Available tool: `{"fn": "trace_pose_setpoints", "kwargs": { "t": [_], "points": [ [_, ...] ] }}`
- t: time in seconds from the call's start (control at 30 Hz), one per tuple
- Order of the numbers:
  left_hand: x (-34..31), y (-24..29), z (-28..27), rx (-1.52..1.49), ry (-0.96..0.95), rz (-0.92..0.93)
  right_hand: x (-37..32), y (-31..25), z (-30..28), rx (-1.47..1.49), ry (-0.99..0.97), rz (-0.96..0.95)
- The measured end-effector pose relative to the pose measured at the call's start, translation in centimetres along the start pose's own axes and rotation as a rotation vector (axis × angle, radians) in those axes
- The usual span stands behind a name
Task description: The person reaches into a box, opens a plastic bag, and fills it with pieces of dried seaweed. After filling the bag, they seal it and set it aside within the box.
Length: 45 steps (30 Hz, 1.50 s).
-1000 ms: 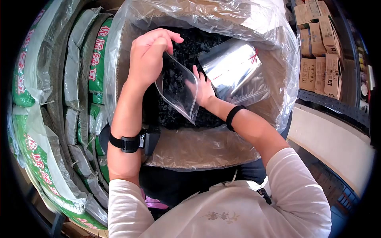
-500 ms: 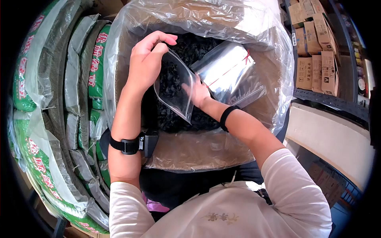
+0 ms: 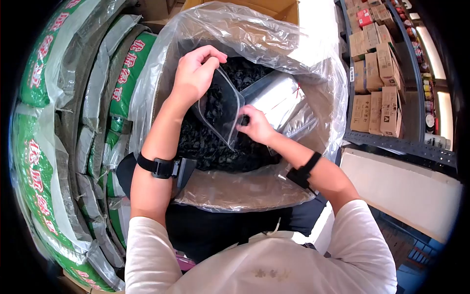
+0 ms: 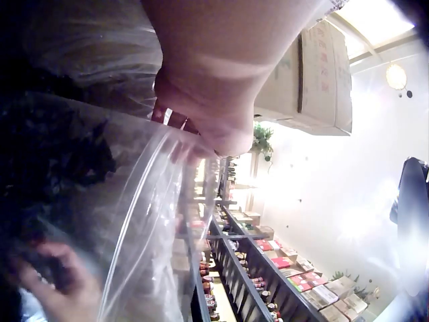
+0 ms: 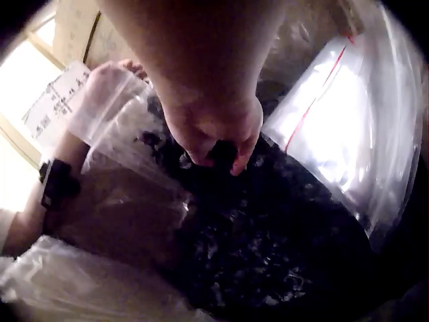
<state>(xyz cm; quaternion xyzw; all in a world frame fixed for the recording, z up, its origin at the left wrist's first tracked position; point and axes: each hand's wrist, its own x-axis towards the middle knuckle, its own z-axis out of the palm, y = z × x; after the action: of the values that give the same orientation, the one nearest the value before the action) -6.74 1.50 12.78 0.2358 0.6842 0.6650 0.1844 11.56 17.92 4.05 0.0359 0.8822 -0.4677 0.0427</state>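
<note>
My left hand (image 3: 192,76) pinches the top edge of a clear zip bag (image 3: 219,110), whose mouth hangs open. The bag overlaps a heap of crinkly black pieces (image 3: 210,152) that look like dried wood ear fungus. My right hand (image 3: 259,128) is just right of the bag mouth, over the heap. Between its thumb and curled fingers, the right wrist view shows a dark clump of the dried fungus (image 5: 224,153). In the left wrist view the bag's zip edge (image 4: 137,194) runs down from the left fingers.
The heap lies in a carton lined with clear plastic (image 3: 235,188). Inside it at right lies a shiny stack of plastic bags (image 3: 274,98) with red lines. Green-and-white printed sacks (image 3: 36,161) are piled at left. A shelf (image 3: 391,139) holding small cartons (image 3: 361,113) stands at right.
My right hand has risen from the fungus beside the bag, its fingers now curled round a dark clump. The left hand keeps the bag's edge. The head view has shifted slightly.
</note>
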Motion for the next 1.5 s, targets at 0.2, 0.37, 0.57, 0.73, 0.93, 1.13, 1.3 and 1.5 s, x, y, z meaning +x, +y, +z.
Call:
{"fn": "trace_pose_setpoints", "kwargs": {
  "t": [0.2,0.37,0.57,0.73,0.93,1.13,1.3,1.5],
  "points": [
    [-0.1,-0.1,0.1,0.074,0.009,-0.001,-1.4,-5.7,-7.7,0.664,0.078,0.279],
    [-0.4,0.5,0.3,0.142,-0.011,-0.015,-2.2,-11.8,-12.3,0.854,0.319,0.259],
    [-0.4,0.7,0.9,0.195,-0.079,-0.010,-2.7,-17.6,-12.1,1.069,0.168,0.401],
    [-0.3,0.6,0.7,0.179,-0.071,0.020,-0.6,-16.2,-7.5,0.977,0.237,0.447],
    [-0.9,1.4,1.0,0.180,-0.067,0.056,0.3,-15.6,-5.0,0.743,0.264,0.285],
    [-0.8,1.2,1.0,0.192,-0.058,0.100,1.0,-15.4,-3.9,0.296,-0.054,0.108],
    [-0.7,0.9,1.1,0.190,0.055,0.179,0.9,-16.6,-5.1,0.202,-0.053,0.169],
    [-0.6,0.8,1.1,0.167,0.160,0.175,1.1,-15.0,-5.7,-0.271,0.118,-0.098]
  ]
}}
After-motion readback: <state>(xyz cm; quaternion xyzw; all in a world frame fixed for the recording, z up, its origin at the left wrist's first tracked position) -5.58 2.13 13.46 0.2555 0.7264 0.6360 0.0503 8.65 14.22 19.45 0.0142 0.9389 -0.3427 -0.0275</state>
